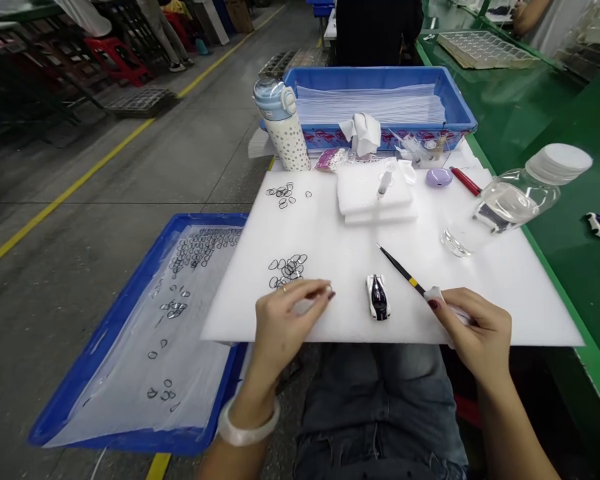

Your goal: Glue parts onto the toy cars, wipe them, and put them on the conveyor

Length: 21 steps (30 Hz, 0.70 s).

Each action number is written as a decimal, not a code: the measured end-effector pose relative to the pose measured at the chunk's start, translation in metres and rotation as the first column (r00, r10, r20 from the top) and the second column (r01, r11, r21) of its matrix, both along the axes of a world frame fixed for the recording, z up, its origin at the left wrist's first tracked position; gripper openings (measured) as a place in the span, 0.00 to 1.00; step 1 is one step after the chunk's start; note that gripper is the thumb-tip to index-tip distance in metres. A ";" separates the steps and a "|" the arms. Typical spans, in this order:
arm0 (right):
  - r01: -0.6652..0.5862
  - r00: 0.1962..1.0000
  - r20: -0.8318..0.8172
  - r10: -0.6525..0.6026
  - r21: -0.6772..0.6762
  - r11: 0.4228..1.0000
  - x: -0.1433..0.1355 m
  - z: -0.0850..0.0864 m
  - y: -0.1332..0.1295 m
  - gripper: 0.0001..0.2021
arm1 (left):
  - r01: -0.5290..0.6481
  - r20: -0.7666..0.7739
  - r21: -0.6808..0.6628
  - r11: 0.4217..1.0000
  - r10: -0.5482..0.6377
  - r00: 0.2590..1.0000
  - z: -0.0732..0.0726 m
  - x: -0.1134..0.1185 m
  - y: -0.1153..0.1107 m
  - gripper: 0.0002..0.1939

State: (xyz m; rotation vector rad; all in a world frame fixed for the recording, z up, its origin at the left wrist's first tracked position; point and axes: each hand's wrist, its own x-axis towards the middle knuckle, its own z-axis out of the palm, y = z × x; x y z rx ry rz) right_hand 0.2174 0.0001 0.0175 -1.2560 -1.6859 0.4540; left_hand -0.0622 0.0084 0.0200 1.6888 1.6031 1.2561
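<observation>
My left hand (291, 313) is closed, with thumb and forefinger pinched together above the white foam board (330, 250). Whatever sits between those fingertips is too small to make out. Just behind it lies a pile of small thin dark rings (290, 268). My right hand (473, 327) is wrapped around black tweezers (404, 272) with a yellow band, and a bit of white tissue (434, 293) shows at the grip. Their tip points forward and left, over the board. Between my hands a small white and black toy car (378, 297) lies on the board, touched by neither hand.
A second ring pile (283, 193) lies farther back. Foam blocks (375, 193) hold a syringe (385, 181). A clear bottle (510, 200) stands right, a dotted flask (284, 127) back left. A blue bin (380, 79) is behind; a blue tray (125, 307) with rings is lower left.
</observation>
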 end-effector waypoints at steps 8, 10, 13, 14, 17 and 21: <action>0.039 0.998 -0.050 -0.045 -0.112 0.993 0.002 -0.008 0.001 0.04 | 0.050 -0.556 -0.068 0.996 -0.079 0.827 0.013 -0.046 0.044 0.10; 0.023 0.998 -0.058 -0.030 -0.113 0.993 0.003 -0.008 0.001 0.05 | 0.110 -0.513 -0.076 0.991 -0.133 0.848 0.008 -0.052 0.039 0.09; 0.014 0.996 -0.085 -0.024 -0.113 0.993 0.003 -0.009 0.000 0.04 | 0.137 -0.485 -0.026 0.990 -0.132 0.864 -0.003 -0.059 0.029 0.08; 0.021 0.995 -0.099 -0.032 -0.112 0.994 0.004 -0.010 0.000 0.04 | 0.133 -0.474 0.000 0.991 -0.117 0.873 -0.006 -0.060 0.025 0.08; 0.070 0.986 -0.147 -0.084 -0.097 0.993 0.002 -0.009 -0.004 0.03 | 0.089 -0.450 0.097 0.991 -0.036 0.892 -0.013 -0.052 0.014 0.08; 0.054 0.980 -0.189 -0.068 -0.082 0.995 -0.013 0.003 -0.013 0.03 | 0.036 -0.307 0.251 0.967 0.044 0.951 -0.011 -0.017 -0.004 0.09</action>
